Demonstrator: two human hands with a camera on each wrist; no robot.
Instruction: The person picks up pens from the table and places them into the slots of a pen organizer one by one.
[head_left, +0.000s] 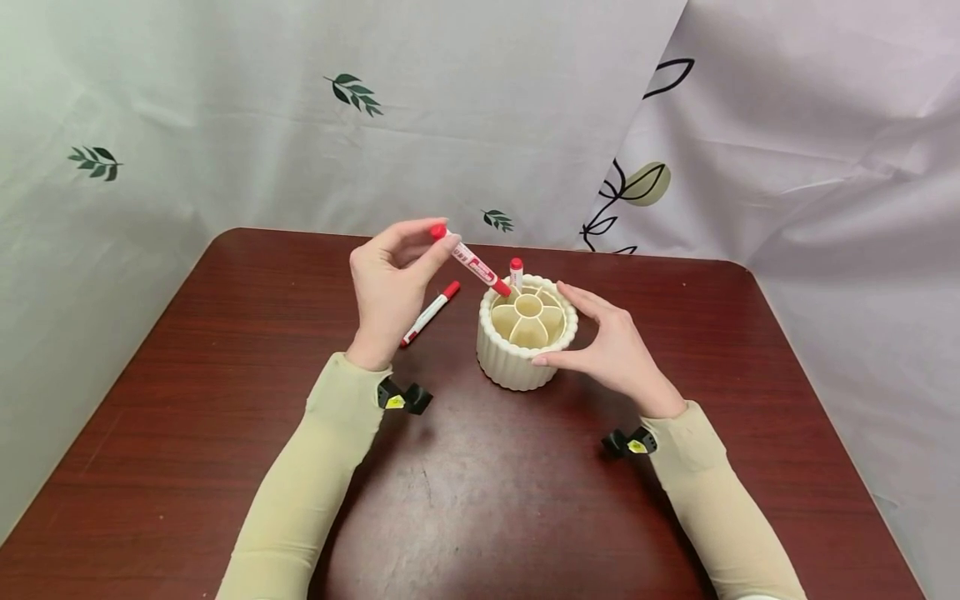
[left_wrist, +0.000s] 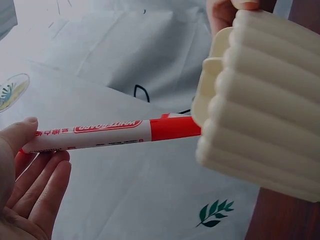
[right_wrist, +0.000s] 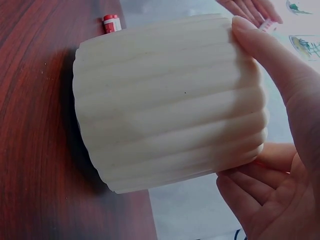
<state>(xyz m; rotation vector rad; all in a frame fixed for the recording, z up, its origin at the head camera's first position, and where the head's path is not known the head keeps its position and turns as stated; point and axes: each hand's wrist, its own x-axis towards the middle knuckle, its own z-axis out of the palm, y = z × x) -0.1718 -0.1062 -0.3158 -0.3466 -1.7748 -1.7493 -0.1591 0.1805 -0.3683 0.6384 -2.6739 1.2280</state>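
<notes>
Where the holder's far-left rim meets the opening, one whiteboard marker (head_left: 474, 263), white with red ends and red print, slants down to the right, its lower red end at the rim; whether it touches cannot be told.

Left hand (head_left: 393, 279): grip narrow, thumb and fingers pinching that marker by its upper end.

Right hand (head_left: 615, 354): grip spread across the right side of the pen holder, thumb on the near side, fingers on the far side, holding it.

Pen holder (head_left: 517, 367): one, cream, ribbed wall, scalloped rim, upright on the desk (head_left: 465, 500); inside, petal-shaped compartments about a round central one (head_left: 528, 305).

Second marker (head_left: 516, 273): standing in a far compartment, red end up.

Third marker (head_left: 431, 314): lying on the desk left of the holder, slanting from near left to far right.

Desk: dark red-brown, wood-grained.

Backdrop (head_left: 480, 108): pale cloth, leaf prints, beyond the desk.

Sleeves (head_left: 300, 500): pale cream, both arms.
</notes>
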